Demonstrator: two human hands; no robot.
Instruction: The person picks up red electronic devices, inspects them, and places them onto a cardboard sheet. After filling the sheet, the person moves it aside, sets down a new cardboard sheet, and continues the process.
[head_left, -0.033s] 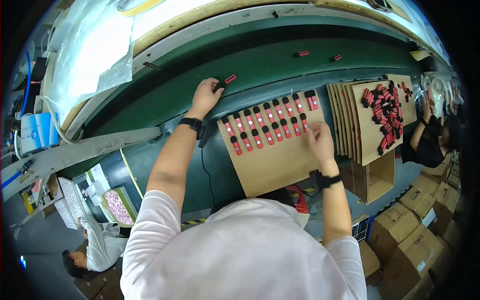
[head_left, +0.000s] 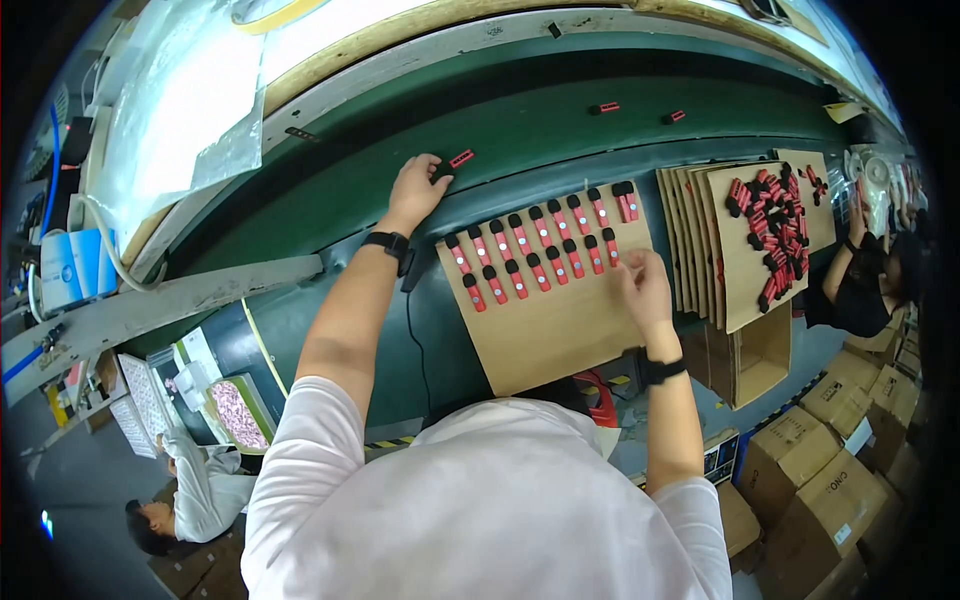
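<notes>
My left hand (head_left: 418,192) reaches over the green conveyor belt, thumb and fingers apart around the black end of a small red piece (head_left: 461,159). Whether they touch it, I cannot tell. My right hand (head_left: 645,285) is at the right side of a brown cardboard sheet (head_left: 550,335). Its fingers are curled together at the red end of the last black-capped piece (head_left: 612,250) in the nearer row. Two rows of such red pieces (head_left: 520,240), several in each, lie on the sheet with black caps pointing away from me. A wider pair (head_left: 627,205) lies at the far right corner.
Farther along the belt lie two more red pieces (head_left: 607,107). To the right, stacked cardboard sheets (head_left: 735,290) carry a heap of red pieces (head_left: 775,225) above an open carton (head_left: 765,360). Another person (head_left: 860,285) is beyond. A grey rail (head_left: 190,300) crosses on the left.
My right hand and wrist have shifted very slightly to the right. The left hand and the rows of pieces look the same.
</notes>
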